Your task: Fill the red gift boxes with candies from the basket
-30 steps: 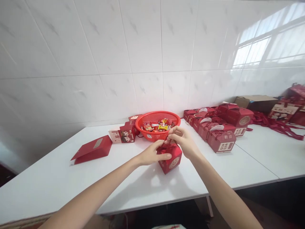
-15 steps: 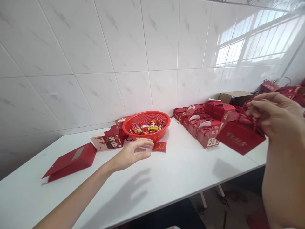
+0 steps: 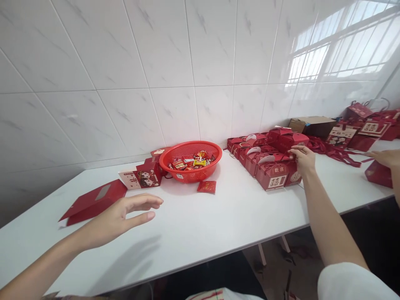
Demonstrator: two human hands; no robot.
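My left hand (image 3: 133,213) hovers over the white table with thumb and fingers apart, holding nothing. It is near a red folded carton (image 3: 93,202) and a box with panda pictures (image 3: 146,179). With fingers pinched at the top, my right hand (image 3: 302,160) holds a red gift box (image 3: 294,176) at the near right end of the box rows. The hand partly hides this box and its cord. Beside it stands another red gift box (image 3: 272,177) with a white label. A red plastic basket (image 3: 187,177) of wrapped sweets stands mid-table, with a red packet (image 3: 206,186) before it.
At the right edge, another person's hand (image 3: 387,158) is at a dark red box (image 3: 378,174). Behind are a cardboard box (image 3: 312,125), red ribbons (image 3: 331,151) and more gift boxes (image 3: 370,129). A tiled wall (image 3: 168,50) borders the table's back.
My right hand has moved left and lowered the red gift box from the air to the rows. My left hand has drawn back leftward from the basket. Another person's hand now shows.
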